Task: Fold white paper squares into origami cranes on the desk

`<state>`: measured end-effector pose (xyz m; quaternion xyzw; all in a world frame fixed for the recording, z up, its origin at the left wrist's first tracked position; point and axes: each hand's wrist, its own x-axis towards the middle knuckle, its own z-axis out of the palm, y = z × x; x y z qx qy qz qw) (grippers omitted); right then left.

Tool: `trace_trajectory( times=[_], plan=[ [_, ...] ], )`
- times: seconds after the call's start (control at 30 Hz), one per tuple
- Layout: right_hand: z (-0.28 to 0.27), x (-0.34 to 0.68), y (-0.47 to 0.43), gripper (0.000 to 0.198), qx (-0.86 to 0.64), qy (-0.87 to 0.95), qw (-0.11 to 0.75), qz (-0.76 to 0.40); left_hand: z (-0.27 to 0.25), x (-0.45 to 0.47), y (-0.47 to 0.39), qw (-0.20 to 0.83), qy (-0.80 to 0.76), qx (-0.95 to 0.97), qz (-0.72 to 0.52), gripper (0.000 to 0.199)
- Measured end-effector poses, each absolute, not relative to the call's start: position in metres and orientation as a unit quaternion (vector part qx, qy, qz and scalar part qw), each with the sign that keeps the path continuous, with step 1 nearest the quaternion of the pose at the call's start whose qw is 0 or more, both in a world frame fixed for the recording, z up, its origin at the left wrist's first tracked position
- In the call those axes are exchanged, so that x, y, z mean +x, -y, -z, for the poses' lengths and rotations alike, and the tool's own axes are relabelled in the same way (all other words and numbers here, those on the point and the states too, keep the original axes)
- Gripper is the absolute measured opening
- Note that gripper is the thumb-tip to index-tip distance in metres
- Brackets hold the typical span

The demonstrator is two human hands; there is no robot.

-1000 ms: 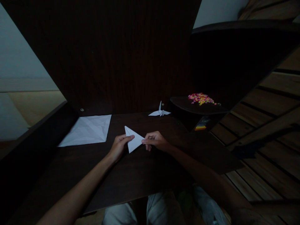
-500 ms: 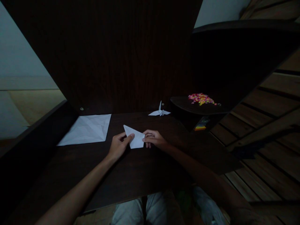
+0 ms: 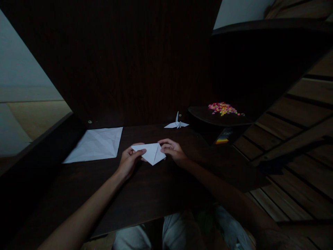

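A folded piece of white paper (image 3: 150,151) is held between my two hands above the dark desk. My left hand (image 3: 130,158) pinches its left corner, thumb on top and fingers beneath. My right hand (image 3: 173,151) grips the right end the same way. A slanting crease or flap edge crosses the paper near my right thumb. Beyond my hands, by the back panel, stands a white paper crane (image 3: 177,124) with its wings spread. A flat, creased white sheet (image 3: 97,144) lies to the left of my left hand.
Small pink, red and yellow pieces (image 3: 223,108) are heaped on a low rounded shelf (image 3: 205,115) at the right. Below it is a yellow-marked object (image 3: 222,140). A raised dark side board (image 3: 36,147) borders the desk's left.
The folded paper has turned in my hands; its point that faced up and away now faces left. A slanting line shows on its right part. Both hands have shifted slightly with it.
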<state>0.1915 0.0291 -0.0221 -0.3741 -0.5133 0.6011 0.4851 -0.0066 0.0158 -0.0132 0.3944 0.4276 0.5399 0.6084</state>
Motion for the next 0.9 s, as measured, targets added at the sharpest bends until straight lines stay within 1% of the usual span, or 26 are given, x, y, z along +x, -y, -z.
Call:
trace_trajectory(
  times=[0.13, 0.23, 0.4, 0.5, 0.67, 0.9],
  plan=[
    [0.02, 0.192, -0.03, 0.037, -0.39, 0.505, 0.516, -0.572, 0.01, -0.01, -0.016, 0.599, -0.418, 0.429, -0.531, 0.052],
    [0.02, 0.192, -0.032, 0.038, -0.401, 0.503, 0.537, -0.545, 0.012, -0.012, -0.015, 0.595, -0.406, 0.491, -0.491, 0.06],
    [0.022, 0.192, -0.033, 0.036, -0.414, 0.499, 0.562, -0.513, 0.02, -0.009, -0.013, 0.622, -0.396, 0.546, -0.399, 0.059],
    [0.022, 0.191, -0.032, 0.036, -0.419, 0.489, 0.543, -0.54, 0.023, -0.006, -0.012, 0.626, -0.397, 0.543, -0.394, 0.057],
    [0.023, 0.189, -0.03, 0.032, -0.409, 0.504, 0.49, -0.582, 0.022, -0.006, -0.013, 0.603, -0.412, 0.535, -0.426, 0.046],
    [0.023, 0.19, -0.03, 0.026, -0.436, 0.526, 0.464, -0.564, 0.02, -0.007, -0.014, 0.545, -0.421, 0.578, -0.437, 0.049]
  ],
)
